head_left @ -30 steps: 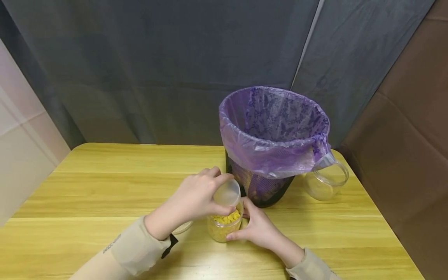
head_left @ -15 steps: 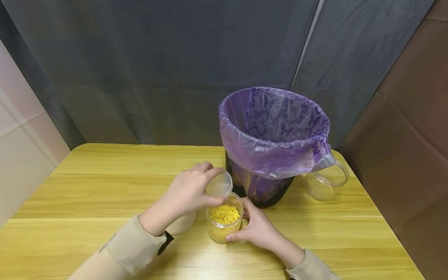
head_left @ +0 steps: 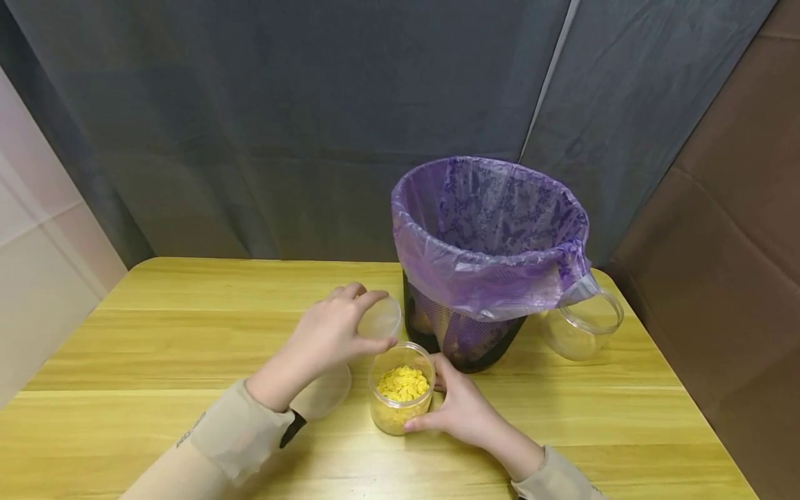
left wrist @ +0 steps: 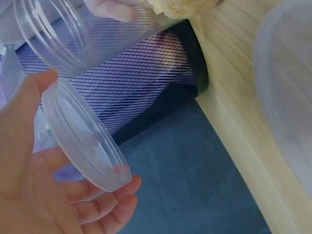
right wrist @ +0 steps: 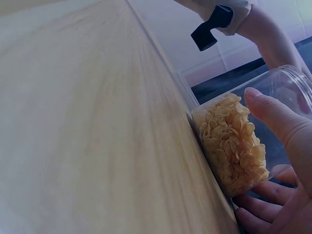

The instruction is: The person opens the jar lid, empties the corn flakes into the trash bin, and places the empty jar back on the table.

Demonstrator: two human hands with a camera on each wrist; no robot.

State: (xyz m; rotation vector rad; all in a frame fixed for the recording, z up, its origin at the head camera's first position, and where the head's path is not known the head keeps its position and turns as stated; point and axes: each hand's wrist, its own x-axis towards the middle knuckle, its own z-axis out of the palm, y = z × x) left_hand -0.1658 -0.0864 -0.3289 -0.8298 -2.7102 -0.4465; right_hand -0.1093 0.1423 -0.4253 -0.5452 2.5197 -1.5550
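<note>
A clear round jar (head_left: 401,405) stands upright on the table with its top uncovered. Yellow corn flakes (head_left: 403,384) fill its lower part; in the right wrist view the flakes (right wrist: 234,146) show through the wall. My right hand (head_left: 459,403) holds the jar from the right, thumb at the front and fingers behind. Between thumb and fingers of my left hand (head_left: 331,326) is a translucent round lid (head_left: 382,319), tilted, just left of and behind the jar's rim. The left wrist view shows this lid (left wrist: 85,136) gripped by its edge.
Another translucent round lid (head_left: 325,396) lies on the table, partly under the left wrist. Behind the jar stands a black mesh bin with a purple bag (head_left: 475,292) over its rim. A second clear jar (head_left: 575,340) is to the bin's right, near the table edge.
My left hand has moved left with the lid, away from over the jar, so the flakes and the whole rim now show. The right hand and jar have stayed in place.
</note>
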